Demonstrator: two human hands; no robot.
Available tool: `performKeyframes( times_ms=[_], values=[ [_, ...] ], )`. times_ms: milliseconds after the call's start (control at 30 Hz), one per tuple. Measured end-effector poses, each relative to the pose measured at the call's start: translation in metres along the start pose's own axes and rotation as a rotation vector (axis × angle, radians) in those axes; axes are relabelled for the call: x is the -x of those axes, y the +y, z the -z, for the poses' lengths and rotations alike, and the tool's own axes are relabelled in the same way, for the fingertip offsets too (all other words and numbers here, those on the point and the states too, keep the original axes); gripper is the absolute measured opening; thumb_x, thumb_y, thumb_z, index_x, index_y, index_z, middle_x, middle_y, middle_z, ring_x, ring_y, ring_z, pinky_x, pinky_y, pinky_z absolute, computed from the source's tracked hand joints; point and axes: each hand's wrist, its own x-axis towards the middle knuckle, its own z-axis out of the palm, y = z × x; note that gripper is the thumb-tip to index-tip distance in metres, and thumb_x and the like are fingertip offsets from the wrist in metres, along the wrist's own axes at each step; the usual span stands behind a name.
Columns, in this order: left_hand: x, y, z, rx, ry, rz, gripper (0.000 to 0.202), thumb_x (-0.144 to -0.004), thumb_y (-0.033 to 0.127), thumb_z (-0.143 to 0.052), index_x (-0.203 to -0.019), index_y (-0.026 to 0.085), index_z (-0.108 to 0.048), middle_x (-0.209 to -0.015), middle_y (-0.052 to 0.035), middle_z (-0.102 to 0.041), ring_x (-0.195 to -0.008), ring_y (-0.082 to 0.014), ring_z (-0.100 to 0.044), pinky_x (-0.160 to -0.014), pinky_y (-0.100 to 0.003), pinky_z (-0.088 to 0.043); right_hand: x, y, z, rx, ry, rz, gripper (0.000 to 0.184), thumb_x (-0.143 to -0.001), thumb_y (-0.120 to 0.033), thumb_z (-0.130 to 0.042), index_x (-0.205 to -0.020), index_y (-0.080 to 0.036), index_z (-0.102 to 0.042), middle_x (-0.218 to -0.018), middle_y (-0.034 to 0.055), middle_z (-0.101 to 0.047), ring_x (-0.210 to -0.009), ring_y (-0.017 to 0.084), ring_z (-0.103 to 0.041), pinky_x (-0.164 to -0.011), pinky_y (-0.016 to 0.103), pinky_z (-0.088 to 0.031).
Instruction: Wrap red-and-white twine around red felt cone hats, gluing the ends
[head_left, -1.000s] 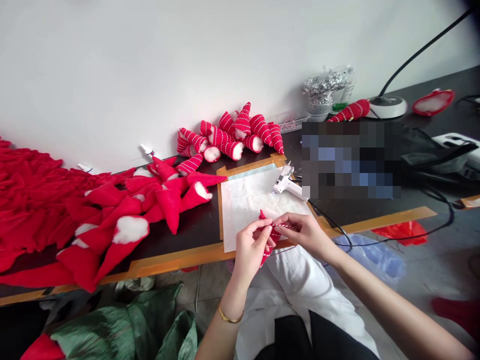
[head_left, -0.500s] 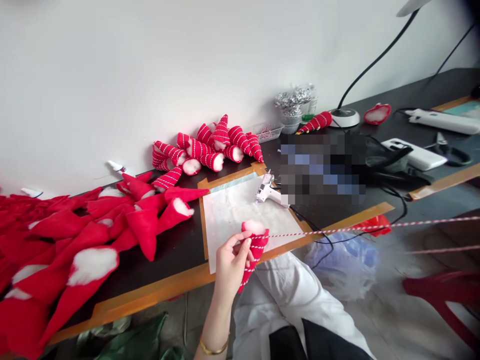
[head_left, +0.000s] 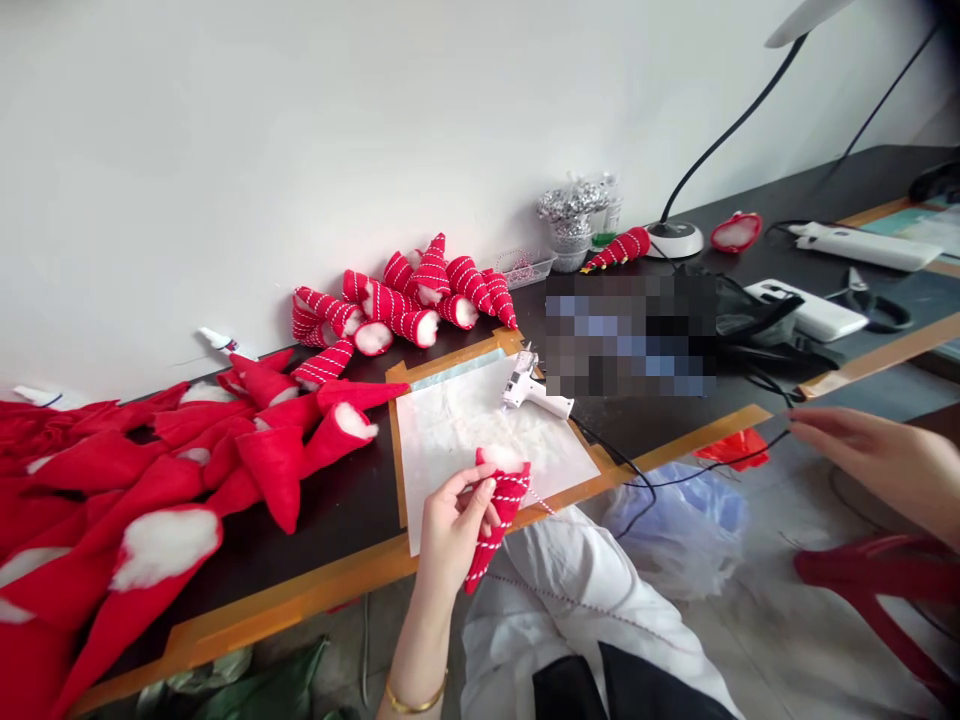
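My left hand point(head_left: 452, 535) grips a red felt cone point(head_left: 508, 510) with white stuffing at its wide end, and red-and-white twine point(head_left: 577, 603) is wound around it. From the cone, the twine droops slackly over my white trousers. My right hand point(head_left: 870, 450) is out at the right of the view, above the floor and past the table's edge. Whether it holds the twine is hard to see. Near my left hand lies a sheet of white paper point(head_left: 480, 430) taped to the black table point(head_left: 352, 500).
A white glue gun point(head_left: 529, 390) rests on the paper. Plain red felt cones point(head_left: 150, 470) are heaped at the left, and striped cones point(head_left: 397, 305) stand against the wall. Further right are a blurred patch point(head_left: 630, 335), black cables, and scissors point(head_left: 870, 310). A red chair point(head_left: 870, 570) stands at lower right.
My right hand has moved away from the cone to the far right. The twine that stretched taut to the right now hangs slack across my lap.
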Motion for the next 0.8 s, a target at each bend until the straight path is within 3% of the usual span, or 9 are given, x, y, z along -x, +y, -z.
performKeyframes(
  times_ms=[67,133,200,333,433,533,633,700,800],
  values=[
    [0.0,0.0,0.0,-0.011,0.008,-0.014,0.045,-0.081,0.046,-0.074,-0.108,0.01,-0.073,-0.053,0.0008,-0.064,-0.046,-0.0094,-0.051,-0.05,-0.02,-0.041,-0.067,-0.076,-0.009,-0.002,-0.115,0.128,0.022,-0.099,-0.035,-0.057,-0.102,-0.022,-0.075,-0.095,0.0085,-0.078,-0.073,0.021,-0.072,-0.068,0.031,-0.056],
    [0.0,0.0,0.0,-0.014,0.014,-0.023,0.045,-0.081,0.046,-0.074,-0.109,0.01,-0.073,-0.053,0.0008,-0.064,-0.046,-0.0092,-0.051,-0.05,-0.019,-0.041,-0.117,-0.14,-0.028,-0.013,-0.183,0.261,0.026,-0.099,-0.03,-0.055,-0.11,-0.019,-0.075,-0.114,0.0107,-0.076,-0.094,0.023,-0.072,-0.086,0.03,-0.053],
    [0.0,-0.001,-0.001,-0.01,0.018,-0.029,0.045,-0.081,0.045,-0.074,-0.109,0.01,-0.074,-0.052,0.0008,-0.064,-0.045,-0.0089,-0.05,-0.049,-0.019,-0.04,-0.147,-0.181,-0.055,0.006,-0.248,0.313,0.028,-0.095,-0.024,-0.056,-0.113,-0.015,-0.075,-0.12,0.0136,-0.073,-0.102,0.025,-0.07,-0.091,0.031,-0.051],
    [0.002,-0.001,-0.003,0.018,0.031,-0.016,0.044,-0.079,0.044,-0.075,-0.107,0.01,-0.075,-0.051,0.0006,-0.064,-0.043,-0.0084,-0.049,-0.047,-0.019,-0.039,-0.173,-0.202,-0.095,0.041,-0.35,0.292,0.017,-0.079,-0.016,-0.065,-0.089,-0.012,-0.078,-0.1,0.0159,-0.077,-0.091,0.028,-0.072,-0.081,0.033,-0.052],
    [0.002,-0.002,-0.003,0.04,0.028,0.002,0.043,-0.079,0.042,-0.075,-0.107,0.01,-0.075,-0.051,0.0009,-0.064,-0.043,-0.008,-0.049,-0.047,-0.018,-0.038,-0.179,-0.197,-0.093,0.004,-0.433,0.238,0.003,-0.07,-0.016,-0.069,-0.07,-0.014,-0.072,-0.07,0.0088,-0.074,-0.066,0.023,-0.07,-0.067,0.031,-0.051],
    [0.002,-0.004,-0.003,0.058,0.026,0.011,0.041,-0.08,0.041,-0.074,-0.107,0.01,-0.075,-0.051,0.0015,-0.063,-0.043,-0.0075,-0.049,-0.047,-0.017,-0.038,-0.16,-0.195,-0.074,-0.107,-0.509,0.177,0.015,-0.077,-0.028,-0.066,-0.083,-0.015,-0.071,-0.067,0.0046,-0.072,-0.047,0.016,-0.062,-0.052,0.027,-0.048],
    [0.003,-0.005,-0.004,0.072,0.012,0.024,0.04,-0.081,0.04,-0.074,-0.107,0.01,-0.075,-0.051,0.0014,-0.064,-0.043,-0.0072,-0.049,-0.047,-0.017,-0.038,-0.106,-0.202,-0.055,-0.35,-0.617,0.155,0.039,-0.092,-0.05,-0.05,-0.104,-0.017,-0.064,-0.073,0.004,-0.071,-0.049,0.014,-0.062,-0.045,0.024,-0.047],
    [0.003,-0.004,-0.005,0.077,0.004,0.033,0.039,-0.081,0.04,-0.073,-0.107,0.01,-0.075,-0.051,0.0011,-0.064,-0.043,-0.0074,-0.049,-0.047,-0.017,-0.038,-0.058,-0.214,-0.048,-0.787,-0.808,0.049,0.049,-0.085,-0.065,-0.059,-0.096,-0.018,-0.06,-0.058,-0.0017,-0.058,-0.041,0.012,-0.052,-0.037,0.021,-0.037],
    [0.003,-0.002,-0.009,0.081,0.006,0.026,0.039,-0.082,0.041,-0.074,-0.106,0.011,-0.074,-0.051,0.0007,-0.065,-0.043,-0.0081,-0.049,-0.047,-0.018,-0.038,0.005,-0.237,-0.046,-1.034,-1.065,0.007,0.057,-0.083,-0.074,-0.06,-0.078,-0.018,-0.053,-0.054,-0.0049,-0.049,-0.039,0.007,-0.04,-0.037,0.019,-0.031]
  ],
)
